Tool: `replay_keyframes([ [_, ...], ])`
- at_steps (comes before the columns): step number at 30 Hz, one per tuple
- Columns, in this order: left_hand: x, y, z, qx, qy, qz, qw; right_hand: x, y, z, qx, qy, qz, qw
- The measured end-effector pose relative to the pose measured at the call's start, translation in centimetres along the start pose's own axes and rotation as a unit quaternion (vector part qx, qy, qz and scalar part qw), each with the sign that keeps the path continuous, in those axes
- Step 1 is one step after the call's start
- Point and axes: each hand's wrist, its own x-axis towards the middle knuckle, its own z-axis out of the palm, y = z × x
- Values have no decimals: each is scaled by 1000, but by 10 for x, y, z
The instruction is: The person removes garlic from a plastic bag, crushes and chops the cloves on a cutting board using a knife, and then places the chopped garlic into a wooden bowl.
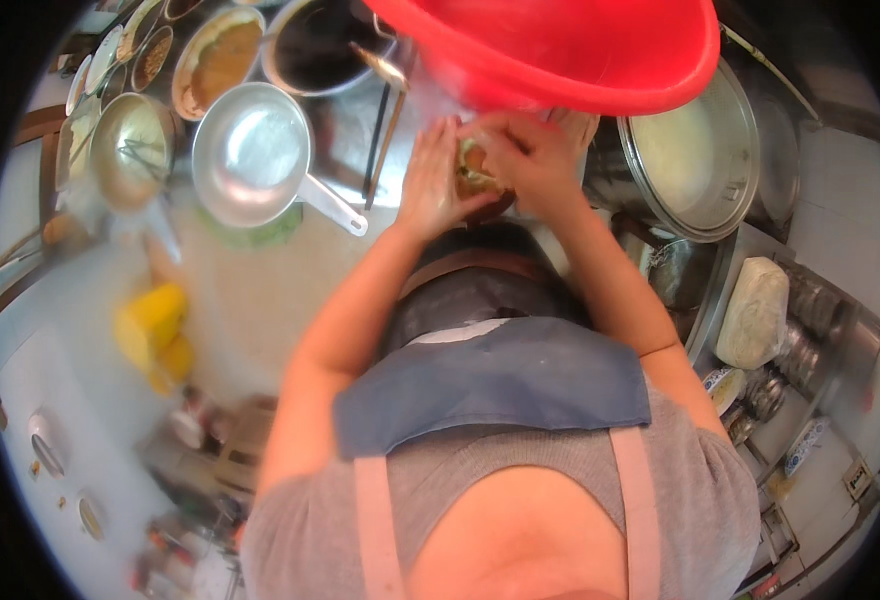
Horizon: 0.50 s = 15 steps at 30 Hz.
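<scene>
Between my two hands is some food (477, 169) with orange and pale green parts, and a dark reddish-brown edge shows beneath it. My left hand (432, 180) lies along its left side with the fingers stretched forward and the thumb across the near side. From the right, my right hand (533, 161) bends over the food, its fingers curled towards the far end. Whether those fingertips grip anything is hidden. Just beyond both hands, a large red plastic basin (530, 94) fills the top of the view. Fingers (578, 127) of what looks like another hand show under its rim.
A metal saucepan (252, 154) stands at left, its handle pointing towards me. Chopsticks (383, 150) lie beside pots, including one of dark liquid (327, 45). At right are a large steel pot (691, 157) and a plastic-wrapped pale block (755, 311).
</scene>
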Motion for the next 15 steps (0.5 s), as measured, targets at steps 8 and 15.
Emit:
replay_keyframes([
  [8, -3, -2, -1, 4, 31, 15, 999, 2, 7, 2, -58, 22, -17, 998],
  [15, 5, 7, -2, -69, -31, -61, 995, 8, -8, 0, -5, 4, 88, 996],
])
